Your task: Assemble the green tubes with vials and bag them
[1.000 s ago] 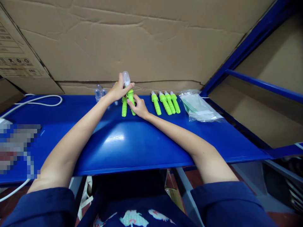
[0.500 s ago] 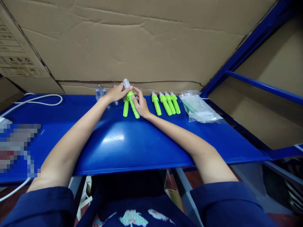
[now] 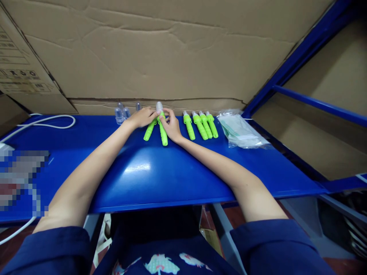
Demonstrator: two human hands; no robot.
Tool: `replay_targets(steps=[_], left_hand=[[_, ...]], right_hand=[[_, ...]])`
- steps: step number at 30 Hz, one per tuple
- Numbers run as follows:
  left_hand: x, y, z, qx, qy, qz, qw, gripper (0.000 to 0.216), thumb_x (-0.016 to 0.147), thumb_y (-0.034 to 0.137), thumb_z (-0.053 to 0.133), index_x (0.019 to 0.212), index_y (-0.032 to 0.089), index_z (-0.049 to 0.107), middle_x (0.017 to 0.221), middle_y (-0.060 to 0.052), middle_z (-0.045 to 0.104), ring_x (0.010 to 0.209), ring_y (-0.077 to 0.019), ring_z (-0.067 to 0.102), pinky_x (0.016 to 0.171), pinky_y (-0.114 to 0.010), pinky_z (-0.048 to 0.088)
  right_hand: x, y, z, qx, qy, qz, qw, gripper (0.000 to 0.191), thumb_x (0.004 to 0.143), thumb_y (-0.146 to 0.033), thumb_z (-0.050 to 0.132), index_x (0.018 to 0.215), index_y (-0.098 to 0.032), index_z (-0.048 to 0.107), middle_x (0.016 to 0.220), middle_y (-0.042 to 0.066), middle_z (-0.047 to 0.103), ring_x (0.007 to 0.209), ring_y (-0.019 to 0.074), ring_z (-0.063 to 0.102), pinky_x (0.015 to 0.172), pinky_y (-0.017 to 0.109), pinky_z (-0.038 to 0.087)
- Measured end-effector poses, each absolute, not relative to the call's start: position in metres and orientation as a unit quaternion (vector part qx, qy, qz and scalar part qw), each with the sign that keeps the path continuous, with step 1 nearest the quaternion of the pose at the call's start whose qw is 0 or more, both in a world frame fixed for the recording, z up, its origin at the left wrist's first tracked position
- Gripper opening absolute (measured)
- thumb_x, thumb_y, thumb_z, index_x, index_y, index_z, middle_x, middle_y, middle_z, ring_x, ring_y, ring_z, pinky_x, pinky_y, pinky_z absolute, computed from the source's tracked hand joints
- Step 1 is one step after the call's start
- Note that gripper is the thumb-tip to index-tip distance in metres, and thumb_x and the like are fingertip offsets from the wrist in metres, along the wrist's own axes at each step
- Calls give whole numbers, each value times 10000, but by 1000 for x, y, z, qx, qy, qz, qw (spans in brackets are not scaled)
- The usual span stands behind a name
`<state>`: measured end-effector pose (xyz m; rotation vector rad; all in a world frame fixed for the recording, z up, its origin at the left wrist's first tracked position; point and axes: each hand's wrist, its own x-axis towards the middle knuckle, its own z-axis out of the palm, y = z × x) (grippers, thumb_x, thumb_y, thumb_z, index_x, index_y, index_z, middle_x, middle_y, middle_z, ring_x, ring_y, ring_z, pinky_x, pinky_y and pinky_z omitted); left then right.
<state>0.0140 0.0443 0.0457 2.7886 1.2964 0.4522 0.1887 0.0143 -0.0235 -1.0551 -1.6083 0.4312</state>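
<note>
Upright and leaning slightly, a lime-green ribbed stick [image 3: 163, 133] stands between my two hands, its lower end toward me. My right hand [image 3: 172, 126] is closed round its upper part. My left hand [image 3: 145, 116] has thumb and fingers at the clear domed cap [image 3: 159, 106] on top of that stick, pinching its lower edge. A second green stick [image 3: 149, 131] lies tilted under my left hand, its upper end hidden by the fingers. Several loose clear caps [image 3: 118, 114] stand left of my left hand, with one more cap [image 3: 138, 106] behind it.
Several capped green sticks [image 3: 200, 125] lie in a row right of my hands. Beyond them is a clear plastic bag [image 3: 243, 131] with pale contents. A white cable [image 3: 54, 120] loops at the left of the blue table [image 3: 183, 172]. A cardboard wall [image 3: 177, 57] closes the back.
The held stick has turned more upright, and its cap now sits lower and further right. My left hand has shifted with it. The second stick has tilted, its lower end swinging left.
</note>
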Motion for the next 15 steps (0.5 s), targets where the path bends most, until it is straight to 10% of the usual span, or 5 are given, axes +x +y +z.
replay_targets(steps=[15], left_hand=[[10, 42, 47, 879, 468, 83, 44, 453, 948, 329, 558, 1375, 208, 650, 1260, -122, 626, 1128, -265, 668, 1068, -361, 492]], right_hand=[[198, 33, -36, -552, -655, 200, 476, 339, 962, -400, 582, 1258, -235, 593, 1217, 98, 721, 1201, 274, 657, 1112, 523, 453]])
